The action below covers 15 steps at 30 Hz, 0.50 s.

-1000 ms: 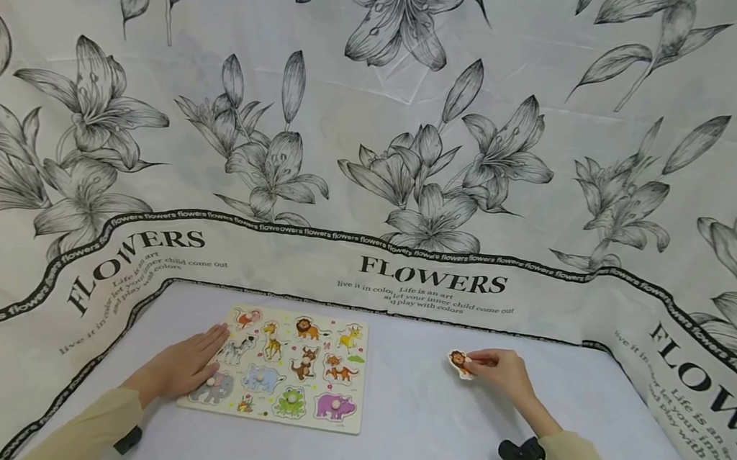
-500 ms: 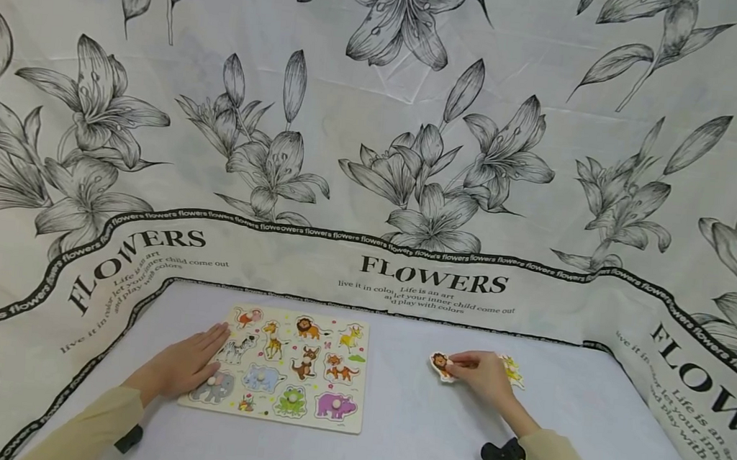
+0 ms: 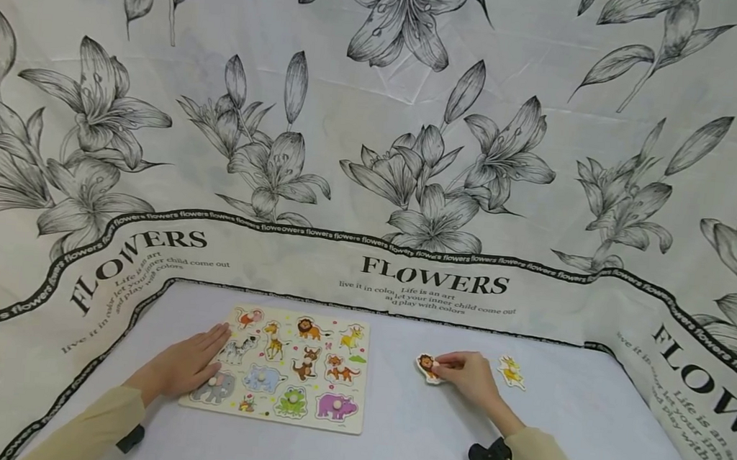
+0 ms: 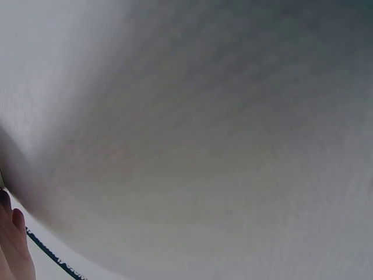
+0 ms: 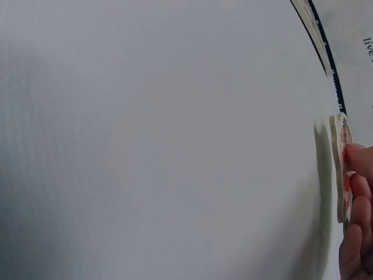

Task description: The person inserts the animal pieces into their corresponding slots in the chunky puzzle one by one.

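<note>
In the head view my left hand [image 3: 185, 364] rests with extended fingers on the left edge of an animal puzzle board [image 3: 218, 408]. Animal pictures cover the board, and small knobs show on the elephant, the frog and the purple hippo. To the right of the board, my right hand [image 3: 470, 379] pinches a lion puzzle piece [image 3: 425, 366] between thumb and fingers. The right wrist view shows this lion piece [image 5: 338, 175] edge-on, its shadow falling on the white cloth beside it. Only a few fingers of the left hand [image 4: 16, 251] appear in the left wrist view.
A yellow animal puzzle piece [image 3: 512, 372] lies on the white tablecloth [image 3: 402, 456], behind and right of my right hand. Flower-printed fabric [image 3: 428, 300] rises behind and at both sides. A black wrist device [image 3: 489, 455] sits by the right sleeve.
My right hand has carried the lion piece leftward, closer to the board. The yellow animal piece behind it has come into view. The left hand stays on the board.
</note>
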Each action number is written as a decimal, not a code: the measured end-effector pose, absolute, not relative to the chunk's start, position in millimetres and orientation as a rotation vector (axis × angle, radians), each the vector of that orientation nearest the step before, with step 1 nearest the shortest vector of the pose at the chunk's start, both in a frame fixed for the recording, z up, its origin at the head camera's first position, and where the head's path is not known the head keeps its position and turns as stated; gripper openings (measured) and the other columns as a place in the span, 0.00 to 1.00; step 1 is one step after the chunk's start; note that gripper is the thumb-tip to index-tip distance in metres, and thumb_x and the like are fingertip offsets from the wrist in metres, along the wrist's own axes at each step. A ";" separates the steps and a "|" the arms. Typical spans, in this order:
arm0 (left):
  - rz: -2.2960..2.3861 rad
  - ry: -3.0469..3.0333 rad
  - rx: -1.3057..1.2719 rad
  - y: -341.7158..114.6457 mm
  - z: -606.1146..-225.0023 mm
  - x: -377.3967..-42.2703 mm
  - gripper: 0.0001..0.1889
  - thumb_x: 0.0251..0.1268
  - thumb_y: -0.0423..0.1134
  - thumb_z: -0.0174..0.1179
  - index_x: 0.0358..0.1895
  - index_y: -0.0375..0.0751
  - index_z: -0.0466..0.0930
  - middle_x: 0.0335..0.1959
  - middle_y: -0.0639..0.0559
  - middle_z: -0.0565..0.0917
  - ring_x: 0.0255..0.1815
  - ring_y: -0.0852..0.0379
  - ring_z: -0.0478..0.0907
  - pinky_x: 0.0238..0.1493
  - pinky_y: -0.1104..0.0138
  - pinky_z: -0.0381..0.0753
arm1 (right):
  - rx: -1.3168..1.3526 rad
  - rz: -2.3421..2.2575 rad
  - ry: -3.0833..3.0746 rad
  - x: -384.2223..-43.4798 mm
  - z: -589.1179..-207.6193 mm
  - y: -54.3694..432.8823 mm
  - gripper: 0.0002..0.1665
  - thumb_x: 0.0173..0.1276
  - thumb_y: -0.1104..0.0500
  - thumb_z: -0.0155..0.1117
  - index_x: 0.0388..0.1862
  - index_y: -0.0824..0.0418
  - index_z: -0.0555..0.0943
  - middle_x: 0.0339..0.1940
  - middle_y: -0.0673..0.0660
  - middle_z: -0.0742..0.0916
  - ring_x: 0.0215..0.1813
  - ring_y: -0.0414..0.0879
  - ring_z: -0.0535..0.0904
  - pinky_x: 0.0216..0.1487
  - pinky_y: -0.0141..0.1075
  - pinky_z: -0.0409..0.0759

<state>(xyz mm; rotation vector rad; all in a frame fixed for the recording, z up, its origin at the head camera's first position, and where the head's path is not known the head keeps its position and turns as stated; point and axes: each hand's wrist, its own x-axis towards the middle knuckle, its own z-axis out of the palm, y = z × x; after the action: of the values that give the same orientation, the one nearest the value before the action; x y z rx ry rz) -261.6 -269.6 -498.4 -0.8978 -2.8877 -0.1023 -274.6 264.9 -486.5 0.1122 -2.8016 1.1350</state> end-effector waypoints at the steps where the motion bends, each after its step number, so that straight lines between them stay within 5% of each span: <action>1: -0.104 -2.879 -0.904 -269.2 -497.9 -261.4 0.31 0.73 0.48 0.47 0.69 0.27 0.61 0.72 0.34 0.63 0.72 0.38 0.61 0.70 0.51 0.67 | 0.113 1.140 -2.804 -274.5 -486.5 263.2 0.11 0.57 0.59 0.73 0.38 0.63 0.88 0.34 0.56 0.90 0.33 0.38 0.82 0.29 0.25 0.76; 15: -0.097 -2.913 -0.898 -268.2 -495.9 -261.0 0.31 0.73 0.47 0.46 0.70 0.27 0.60 0.73 0.34 0.61 0.73 0.38 0.60 0.71 0.51 0.65 | 0.132 1.189 -2.794 -279.2 -489.2 232.5 0.09 0.56 0.60 0.74 0.36 0.61 0.88 0.32 0.54 0.90 0.33 0.37 0.82 0.31 0.25 0.77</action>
<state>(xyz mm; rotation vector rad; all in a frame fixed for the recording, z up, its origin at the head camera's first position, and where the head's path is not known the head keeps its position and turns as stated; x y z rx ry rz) -261.0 -268.2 -495.9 -0.8979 -2.9131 -0.0965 -279.2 232.5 -489.2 0.1325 -2.7940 1.1888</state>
